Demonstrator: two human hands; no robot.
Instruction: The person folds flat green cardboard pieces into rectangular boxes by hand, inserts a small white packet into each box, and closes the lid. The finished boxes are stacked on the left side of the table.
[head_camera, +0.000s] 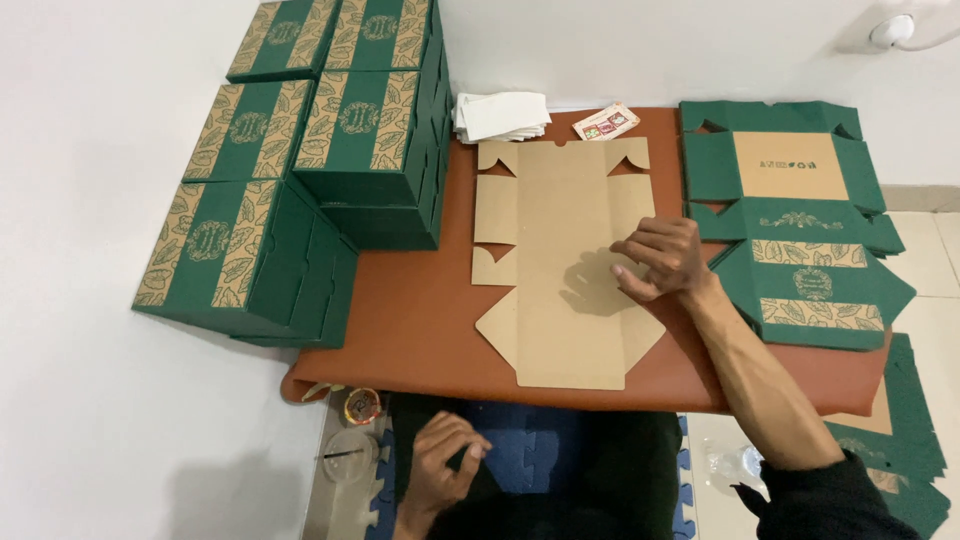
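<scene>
Done: six folded green boxes (300, 160) stacked well to the left of both hands.
In hand: right hand (662, 258), fingers curled, presses a flat brown blank (560, 260), unfolded.
Left hand (443, 462): loosely curled, empty, off the worktop (420, 320).
Left: green blanks (800, 230) piled just right of the right hand.

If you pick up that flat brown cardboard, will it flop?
The flat box blank is thin and creased, so it would probably bend along its folds. It looks light, and may slide easily on the smooth brown mat under the right hand.

The right hand (660, 258) reaches forward on an outstretched bare forearm, fingers curled, palm down; the left hand (445, 462) rests near the lap, loosely curled.
</scene>
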